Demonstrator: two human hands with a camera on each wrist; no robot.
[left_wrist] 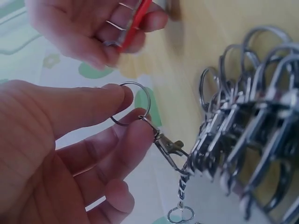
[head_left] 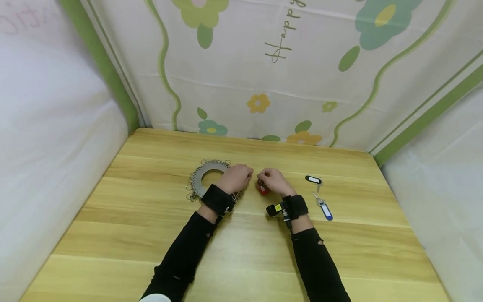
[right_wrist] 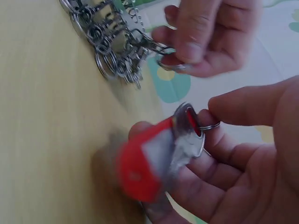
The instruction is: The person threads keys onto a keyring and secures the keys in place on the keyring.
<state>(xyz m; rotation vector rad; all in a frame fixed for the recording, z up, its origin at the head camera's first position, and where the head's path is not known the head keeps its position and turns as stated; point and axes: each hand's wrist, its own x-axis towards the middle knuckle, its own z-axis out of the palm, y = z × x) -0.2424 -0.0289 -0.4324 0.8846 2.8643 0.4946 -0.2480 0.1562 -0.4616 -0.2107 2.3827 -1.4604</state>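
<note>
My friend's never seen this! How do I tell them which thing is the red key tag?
On the wooden table, find the big metal disc, then look across to the person's right hand. That hand pinches a small ring, and the red key tag is joined to it. The black tag and blue tag lie on the table; this one is red and held.

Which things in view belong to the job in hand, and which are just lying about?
In use:
red key tag, in the right hand
clasp ring, pinched by the left hand
ring-shaped metal plate

Apparently lying about:
black key tag
blue key tag
</note>
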